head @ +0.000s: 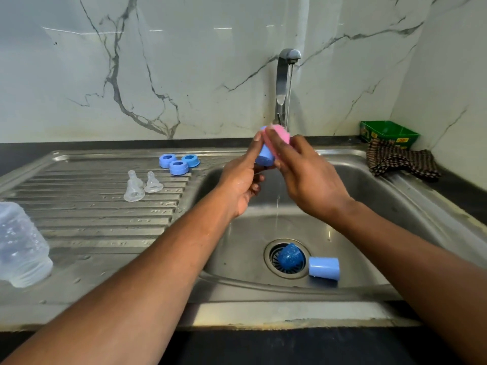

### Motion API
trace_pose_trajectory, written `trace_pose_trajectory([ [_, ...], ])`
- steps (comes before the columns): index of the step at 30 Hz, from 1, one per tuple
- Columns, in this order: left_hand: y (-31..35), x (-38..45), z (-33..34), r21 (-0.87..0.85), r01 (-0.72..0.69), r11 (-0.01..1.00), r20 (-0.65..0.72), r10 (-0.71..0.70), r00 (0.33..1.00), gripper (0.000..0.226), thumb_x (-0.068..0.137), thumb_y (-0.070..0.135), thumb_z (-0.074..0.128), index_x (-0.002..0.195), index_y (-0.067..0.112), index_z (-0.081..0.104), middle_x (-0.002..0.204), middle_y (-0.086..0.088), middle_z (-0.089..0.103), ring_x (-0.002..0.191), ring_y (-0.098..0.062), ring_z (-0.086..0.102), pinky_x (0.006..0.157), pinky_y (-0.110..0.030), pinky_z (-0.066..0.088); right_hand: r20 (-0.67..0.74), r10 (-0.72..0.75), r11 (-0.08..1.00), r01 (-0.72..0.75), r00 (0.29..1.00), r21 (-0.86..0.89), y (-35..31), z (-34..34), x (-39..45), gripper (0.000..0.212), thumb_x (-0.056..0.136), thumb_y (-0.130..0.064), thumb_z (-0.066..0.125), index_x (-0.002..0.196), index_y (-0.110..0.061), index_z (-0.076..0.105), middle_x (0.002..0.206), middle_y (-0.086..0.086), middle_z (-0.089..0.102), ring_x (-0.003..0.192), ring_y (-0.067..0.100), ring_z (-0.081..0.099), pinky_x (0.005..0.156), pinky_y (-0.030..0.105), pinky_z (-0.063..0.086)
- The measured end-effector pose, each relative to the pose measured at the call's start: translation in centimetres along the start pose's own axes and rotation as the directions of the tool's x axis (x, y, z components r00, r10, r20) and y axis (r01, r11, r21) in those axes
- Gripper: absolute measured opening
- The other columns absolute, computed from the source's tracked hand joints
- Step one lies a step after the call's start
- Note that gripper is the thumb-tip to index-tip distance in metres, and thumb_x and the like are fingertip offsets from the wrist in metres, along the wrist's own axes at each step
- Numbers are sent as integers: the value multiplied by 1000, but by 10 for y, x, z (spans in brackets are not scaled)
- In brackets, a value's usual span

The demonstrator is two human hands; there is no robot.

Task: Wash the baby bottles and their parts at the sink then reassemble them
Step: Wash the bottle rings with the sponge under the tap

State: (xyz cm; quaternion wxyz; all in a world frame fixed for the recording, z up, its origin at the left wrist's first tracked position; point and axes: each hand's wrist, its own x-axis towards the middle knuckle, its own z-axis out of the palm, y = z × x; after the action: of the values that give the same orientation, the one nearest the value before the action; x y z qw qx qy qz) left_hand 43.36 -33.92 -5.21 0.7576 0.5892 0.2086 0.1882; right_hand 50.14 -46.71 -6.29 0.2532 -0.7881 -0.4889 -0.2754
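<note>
A light blue cap (264, 157) is held at frame centre under the tap (284, 83) by the left hand (243, 180), its grip pinching the cap; a pink sponge (279, 137) is pressed against it, gripped by the right hand (308, 177); two more caps (324, 268) lie in the sink (369, 196) at lower centre; three rings (179, 162) and three teats (142, 185) sit on the drainboard at left.

- three blue rings (179, 163) on the drainboard
- three clear teats (142, 186) on the drainboard
- three blue caps: one held (264, 155), one on the drain (290, 256), one beside the drain (324, 268)
- one clear bottle (22, 246) at the left edge
- one pink sponge (279, 136)
- one tap (286, 83)
- one sink (369, 180)
- one green box (388, 133)
- one checked cloth (400, 160)
- two hands: left (241, 180), right (307, 175)
</note>
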Motion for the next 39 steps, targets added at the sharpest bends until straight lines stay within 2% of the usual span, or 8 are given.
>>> trace_pose_trajectory([
  [11, 3, 6, -6, -200, 76, 977, 17, -74, 997, 48, 102, 52, 39, 81, 12, 54, 56, -2, 46, 32, -6, 27, 32, -13, 15, 132, -124, 992, 128, 983, -20, -20, 0, -11, 58, 101, -22, 47, 150, -48, 29, 120, 1, 48, 92, 27, 57, 64, 35, 42],
  [15, 4, 5, -9, -232, 113, 966, 152, -79, 985, 48, 105, 48, 32, 90, 10, 57, 62, -2, 50, 31, -5, 23, 28, -14, 13, -63, 111, 994, -111, 992, 0, 2, -1, 6, 52, 102, -23, 44, 150, -43, 35, 112, 5, 49, 84, 30, 56, 62, 34, 39],
  [22, 2, 10, -10, -274, 78, 959, 142, -40, 989, 49, 103, 51, 35, 95, 8, 57, 63, -3, 50, 35, -6, 30, 31, -16, 20, -17, 26, 996, -24, 1000, 87, -4, 1, 0, 46, 103, -26, 44, 145, -46, 40, 117, -1, 54, 95, 22, 59, 72, 34, 47],
  [25, 5, 11, -10, -348, 16, 937, 150, 38, 988, 46, 100, 50, 43, 105, 7, 59, 76, -6, 60, 47, -8, 46, 41, -16, 41, 26, 286, 778, -248, 958, 578, -2, -1, 11, 38, 104, -18, 49, 142, -22, 50, 118, -1, 63, 98, 2, 63, 82, 24, 52],
  [28, 9, 9, -7, -365, -91, 926, 230, 185, 955, 32, 94, 30, 59, 115, 7, 59, 88, -10, 66, 65, -13, 64, 64, -22, 59, 375, 390, 296, -501, 841, 814, -4, -7, 14, 21, 103, -9, 47, 120, -17, 55, 81, 7, 60, 47, 3, 50, 37, 15, 31],
  [33, 6, 2, -13, -251, -107, 962, 200, 159, 967, 24, 82, 0, 68, 102, 6, 58, 86, -15, 70, 65, -19, 71, 60, -21, 58, 597, 309, 127, -654, 741, 746, 18, -6, 11, 24, 99, -18, 37, 97, -6, 57, 71, 6, 53, 44, 11, 31, 38, 18, 10],
  [37, 6, 6, -22, -228, -104, 968, 242, 160, 957, 24, 78, 0, 68, 101, 5, 61, 85, -12, 71, 69, -20, 72, 62, -21, 58, 545, 272, -102, -539, 793, 836, 30, -22, 16, 34, 96, -22, 32, 103, -7, 62, 64, 4, 44, 38, 9, 26, 36, 15, 8],
  [39, 3, 5, -22, -189, -97, 977, 288, 149, 946, 30, 71, 2, 69, 100, 6, 64, 88, -9, 71, 73, -17, 72, 65, -21, 59, 496, 303, -1, -520, 814, 854, 34, -24, 16, 36, 95, -21, 35, 108, -9, 65, 65, 7, 47, 38, 10, 28, 39, 17, 8],
])
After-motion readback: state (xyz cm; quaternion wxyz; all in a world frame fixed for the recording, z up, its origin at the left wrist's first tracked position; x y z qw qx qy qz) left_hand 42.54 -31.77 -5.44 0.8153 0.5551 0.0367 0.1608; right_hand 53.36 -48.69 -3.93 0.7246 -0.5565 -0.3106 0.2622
